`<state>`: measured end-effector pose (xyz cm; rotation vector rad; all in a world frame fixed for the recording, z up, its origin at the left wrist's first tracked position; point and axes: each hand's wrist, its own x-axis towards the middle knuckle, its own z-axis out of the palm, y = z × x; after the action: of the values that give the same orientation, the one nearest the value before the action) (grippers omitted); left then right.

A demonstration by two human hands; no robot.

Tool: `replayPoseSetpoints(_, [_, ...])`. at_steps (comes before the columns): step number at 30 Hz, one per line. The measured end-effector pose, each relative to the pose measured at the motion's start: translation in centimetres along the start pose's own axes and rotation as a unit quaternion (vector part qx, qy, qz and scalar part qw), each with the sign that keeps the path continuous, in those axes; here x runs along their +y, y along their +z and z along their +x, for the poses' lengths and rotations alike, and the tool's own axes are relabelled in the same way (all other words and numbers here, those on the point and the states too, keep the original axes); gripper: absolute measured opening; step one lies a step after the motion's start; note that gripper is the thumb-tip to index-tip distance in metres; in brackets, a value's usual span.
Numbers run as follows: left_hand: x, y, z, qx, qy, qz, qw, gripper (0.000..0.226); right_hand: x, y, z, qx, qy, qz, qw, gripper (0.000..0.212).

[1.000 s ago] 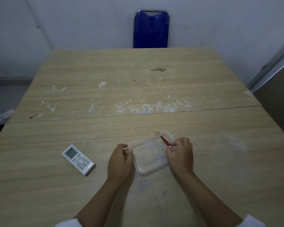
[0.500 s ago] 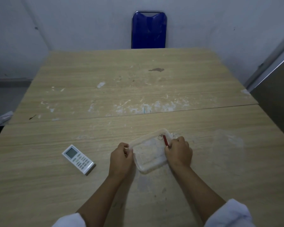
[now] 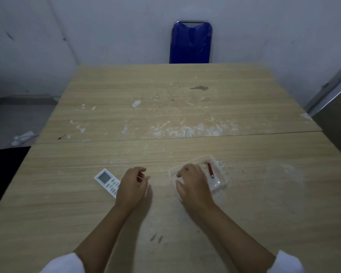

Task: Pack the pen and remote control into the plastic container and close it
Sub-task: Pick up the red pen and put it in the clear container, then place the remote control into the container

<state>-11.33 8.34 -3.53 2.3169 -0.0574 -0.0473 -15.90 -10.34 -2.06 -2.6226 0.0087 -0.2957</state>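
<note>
L hand loosely curled, empty, hides remote control near end | R hand on plastic container, grip unclear | pen inside

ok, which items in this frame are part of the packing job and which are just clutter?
Part of the job:
- plastic container, under the right hand
- red pen, lying in the container
- remote control, on the table beside the left hand

Just lying about:
- blue chair behind the table
- white scraps on the floor
</note>
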Motion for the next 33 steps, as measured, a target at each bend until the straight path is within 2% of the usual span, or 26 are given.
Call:
replayPoseSetpoints(3, [-2.5,-2.9,0.8,-0.025,0.042,0.054,0.997,0.029,-3.1,1.9,-1.0,-0.073,-0.073,0.055,0.993,0.020])
replayPoseSetpoints(5, [-4.1,-4.9,1.4,-0.056,0.076,0.112,0.989,0.037,-4.3,3.5,-1.4,-0.127,-0.095,0.050,0.986,0.030])
replayPoseSetpoints(8, [-6.3,-7.2,2.7,-0.105,0.079,0.196,0.972,0.055,-5.2,5.1,-1.9,-0.228,-0.067,0.006,0.971,0.050])
replayPoseSetpoints(12, [-8.9,-9.2,4.3,-0.220,0.074,0.273,0.934,0.088,-5.1,6.0,-2.3,-0.270,-0.047,-0.036,0.961,0.060])
replayPoseSetpoints(14, [-9.4,-9.8,4.8,-0.259,0.067,0.277,0.923,0.084,-4.9,6.1,-2.3,-0.273,-0.045,-0.034,0.960,0.061])
replayPoseSetpoints(17, [-10.2,-10.2,5.3,-0.238,0.111,0.242,0.934,0.059,-4.7,6.4,-2.3,-0.271,-0.044,-0.035,0.961,0.061])
replayPoseSetpoints(20, [-10.3,-10.7,5.4,-0.229,0.113,0.239,0.937,0.048,-5.0,6.2,-2.1,-0.282,-0.040,-0.037,0.958,0.060])
replayPoseSetpoints(23, [-9.9,-10.6,4.9,-0.226,0.096,0.244,0.938,0.049,-5.2,5.3,-1.4,-0.254,-0.041,-0.013,0.966,0.054])
replayPoseSetpoints(29, [-6.8,-9.0,3.1,-0.184,0.063,0.189,0.962,0.068,-2.4,1.6,1.3,-0.114,-0.012,0.033,0.993,0.033])
replayPoseSetpoints(33, [-2.6,-6.1,2.0,-0.149,0.076,0.123,0.978,0.048,2.4,-2.0,2.3,-0.033,0.091,-0.014,0.995,0.026])
